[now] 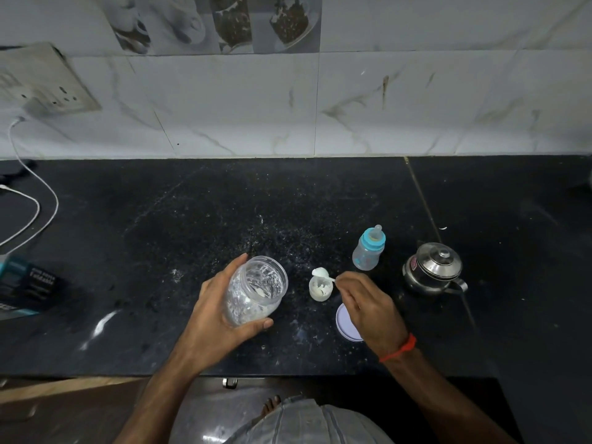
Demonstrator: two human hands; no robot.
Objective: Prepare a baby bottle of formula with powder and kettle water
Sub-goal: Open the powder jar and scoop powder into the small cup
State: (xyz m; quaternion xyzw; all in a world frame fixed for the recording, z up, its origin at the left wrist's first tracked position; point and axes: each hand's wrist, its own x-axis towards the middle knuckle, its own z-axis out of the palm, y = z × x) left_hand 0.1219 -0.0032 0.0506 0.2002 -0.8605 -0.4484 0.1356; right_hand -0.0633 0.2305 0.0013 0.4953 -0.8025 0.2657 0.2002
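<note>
Black speckled stone surface (224,203), dusted with white powder, against a marbled white tile wall (352,107). Near its front edge my left hand (217,302) grips a clear plastic jar (256,290), tilted, mouth open toward the wall, white powder clinging inside. My right hand (362,302) pinches the handle of a small white scoop (321,272), heaped with powder and held over a small white cup (319,288) that stands just right of the jar. A red thread band (400,347) sits on my right wrist. Under that hand lies the jar's pale lid (344,322), flat on the surface. Behind it the baby bottle (368,248) stands upright, blue collar and teat on. Right of the bottle, close by, a steel kettle (432,272), lid on. Far left: a white cable (38,200) running from a wall socket (48,84), and a dark box (28,283).
</note>
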